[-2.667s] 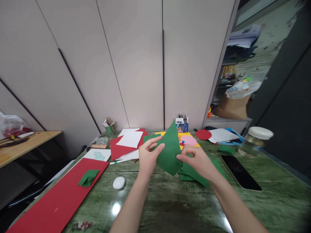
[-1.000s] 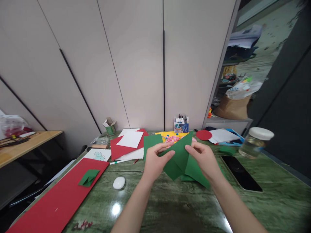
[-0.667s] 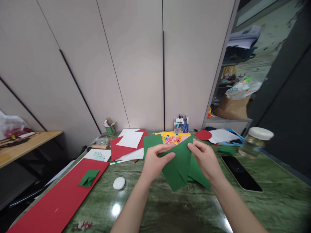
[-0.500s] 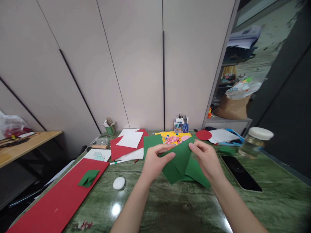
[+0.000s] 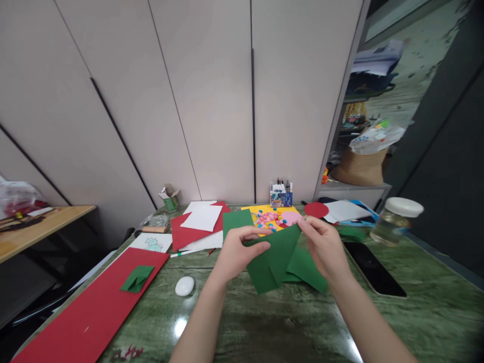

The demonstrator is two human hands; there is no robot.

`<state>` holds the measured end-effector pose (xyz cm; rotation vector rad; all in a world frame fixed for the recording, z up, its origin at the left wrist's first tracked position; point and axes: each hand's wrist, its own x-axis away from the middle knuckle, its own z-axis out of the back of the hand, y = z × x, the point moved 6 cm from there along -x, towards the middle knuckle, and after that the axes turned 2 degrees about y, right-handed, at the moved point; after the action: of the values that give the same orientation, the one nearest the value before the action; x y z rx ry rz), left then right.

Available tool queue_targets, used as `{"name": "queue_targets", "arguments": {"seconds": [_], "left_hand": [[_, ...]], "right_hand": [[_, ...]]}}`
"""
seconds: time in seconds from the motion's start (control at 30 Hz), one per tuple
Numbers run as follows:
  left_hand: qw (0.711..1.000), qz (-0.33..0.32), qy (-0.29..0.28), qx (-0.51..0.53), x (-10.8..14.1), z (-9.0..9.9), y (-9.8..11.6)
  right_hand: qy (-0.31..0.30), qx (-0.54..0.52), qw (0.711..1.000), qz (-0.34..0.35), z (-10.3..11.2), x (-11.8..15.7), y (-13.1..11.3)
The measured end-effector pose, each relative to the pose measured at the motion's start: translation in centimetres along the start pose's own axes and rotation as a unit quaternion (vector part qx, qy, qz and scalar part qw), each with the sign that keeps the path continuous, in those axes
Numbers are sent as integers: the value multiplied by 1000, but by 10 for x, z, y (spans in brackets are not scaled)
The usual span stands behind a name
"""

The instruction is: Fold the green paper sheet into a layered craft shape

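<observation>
Compared with the earliest frame, our folded green paper [image 5: 278, 257] has swung down from its upright slant, and its pointed corner now sits lower and closer to our right hand [image 5: 327, 247]. We can also see more of the pink and blue bits [image 5: 268, 218] behind it.

We hold the paper just above the table [image 5: 234, 322], between both hands. Our left hand [image 5: 236, 254] is clamped on its left side, thumb on the near face and fingers mostly hidden behind. Our right thumb and a finger are pinched together on the upper right corner.

As for how far the folding has come, we have overlapping layers and a slanting fold line showing near the lower edge. The layers look loose and uneven there, so we judge the shape only partly formed; we cannot tell how firmly the creases are pressed.

A small green folded piece [image 5: 136, 279] lies on the long red sheet [image 5: 94, 302], looking more finished than ours. Other green sheets [image 5: 308, 269] lie beside our right hand, partly hidden, and a flat green sheet [image 5: 237, 221] lies beyond our left, showing no folds that we can see.
</observation>
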<state>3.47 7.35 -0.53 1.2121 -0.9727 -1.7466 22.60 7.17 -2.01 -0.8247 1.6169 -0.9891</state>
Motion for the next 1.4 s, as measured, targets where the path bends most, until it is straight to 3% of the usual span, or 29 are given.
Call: {"name": "queue_targets", "arguments": {"seconds": [0.2,0.43,0.7,1.1,1.23,1.4], "left_hand": [[1000,4,-11,-1,0,-2,1],[1000,1,-9,3,0,0,3],[1000,4,-15,-11,1,2,4],[999,5,-40,-12,-3,0,-5],[998,-11,-60,-17,-2,1,-1],[989,-28,-139,-33,3,-4,4]], "right_hand": [[13,-78,997,-27,2,-2,3],[-41,-204,964,-164,-12,1,12],[0,-212,963,-165,-6,-4,25],[-9,-356,891,-281,-25,3,33],[-11,-339,906,-253,-27,3,27],[-21,-283,933,-221,-27,4,22]]}}
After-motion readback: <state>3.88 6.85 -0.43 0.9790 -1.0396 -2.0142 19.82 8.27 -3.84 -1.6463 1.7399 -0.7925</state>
